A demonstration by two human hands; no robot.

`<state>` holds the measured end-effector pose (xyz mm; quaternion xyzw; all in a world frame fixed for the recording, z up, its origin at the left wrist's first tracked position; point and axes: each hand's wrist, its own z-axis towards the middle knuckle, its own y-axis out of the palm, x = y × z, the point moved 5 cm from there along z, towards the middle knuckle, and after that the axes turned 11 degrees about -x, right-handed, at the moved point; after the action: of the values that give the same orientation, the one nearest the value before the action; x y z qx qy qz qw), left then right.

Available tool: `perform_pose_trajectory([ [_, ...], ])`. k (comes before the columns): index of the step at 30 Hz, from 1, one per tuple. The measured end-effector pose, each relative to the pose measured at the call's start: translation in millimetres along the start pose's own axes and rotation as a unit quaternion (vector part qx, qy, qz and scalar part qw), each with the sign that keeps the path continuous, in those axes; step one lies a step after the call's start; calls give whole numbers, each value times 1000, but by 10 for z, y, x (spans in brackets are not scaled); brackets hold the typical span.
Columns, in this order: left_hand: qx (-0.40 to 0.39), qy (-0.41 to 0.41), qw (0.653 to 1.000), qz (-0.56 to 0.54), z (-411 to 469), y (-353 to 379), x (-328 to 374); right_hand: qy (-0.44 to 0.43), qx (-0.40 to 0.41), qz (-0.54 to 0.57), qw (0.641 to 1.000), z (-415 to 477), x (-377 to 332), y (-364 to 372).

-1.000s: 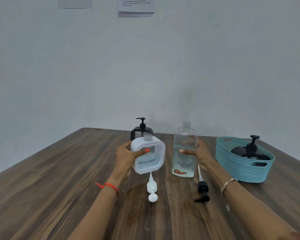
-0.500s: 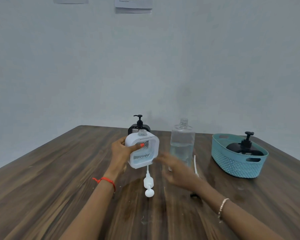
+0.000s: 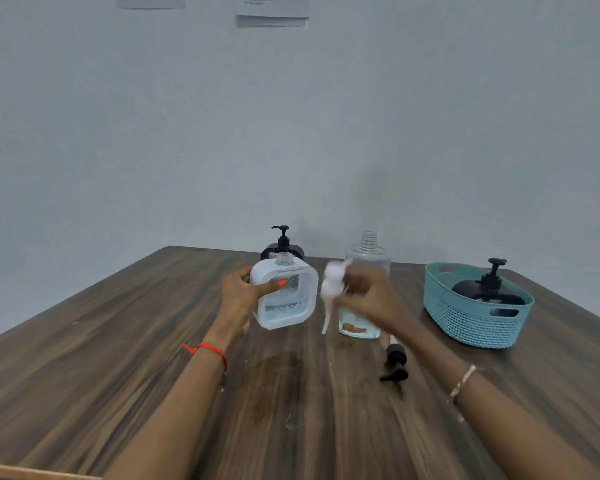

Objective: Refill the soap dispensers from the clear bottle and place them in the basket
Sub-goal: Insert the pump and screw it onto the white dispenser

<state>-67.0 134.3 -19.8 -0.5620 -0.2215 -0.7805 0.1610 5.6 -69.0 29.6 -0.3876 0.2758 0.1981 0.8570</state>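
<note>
Head view looks down across a dark wooden table (image 3: 118,358) toward a pale wall. The left hand (image 3: 239,296) is wrapped around the side of a white soap dispenser (image 3: 286,296), thumb pressed on its clear front window, holding it upright with its open neck bare on top. Just to the right, the right hand (image 3: 368,299) is closed on a white pump (image 3: 331,282), blurred by motion, with its thin tube hanging down beside the dispenser; pump and dispenser are close but not joined. Behind the right hand stands the clear bottle (image 3: 368,258), uncapped, with some liquid in its lower part. A black pump (image 3: 395,362) lies on the table under the right forearm, near the bottle's base. A black dispenser (image 3: 283,242) stands at the far edge behind the white one. To the right, well apart from both hands, a teal basket (image 3: 471,320) holds another black dispenser (image 3: 489,289). A wet-looking dark patch (image 3: 274,372) marks the wood between the forearms.
</note>
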Motion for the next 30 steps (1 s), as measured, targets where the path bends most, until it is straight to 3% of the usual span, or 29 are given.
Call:
perform_pose_trajectory([
  [3,-15,-3,1000,-4,-31,63,26,-49,142,145,978,158,-302,-450],
  [7,-38,1,999,-11,-100,197,73,-96,241,131,957,382,-596,-779],
  [14,-71,7,997,-10,-218,370,165,-52,189,42,980,556,-649,-649],
  [24,-97,18,995,1,-329,447,226,-30,170,32,984,554,-655,-633],
  [30,-107,24,994,-24,-331,516,276,20,63,-68,996,473,-556,-330],
])
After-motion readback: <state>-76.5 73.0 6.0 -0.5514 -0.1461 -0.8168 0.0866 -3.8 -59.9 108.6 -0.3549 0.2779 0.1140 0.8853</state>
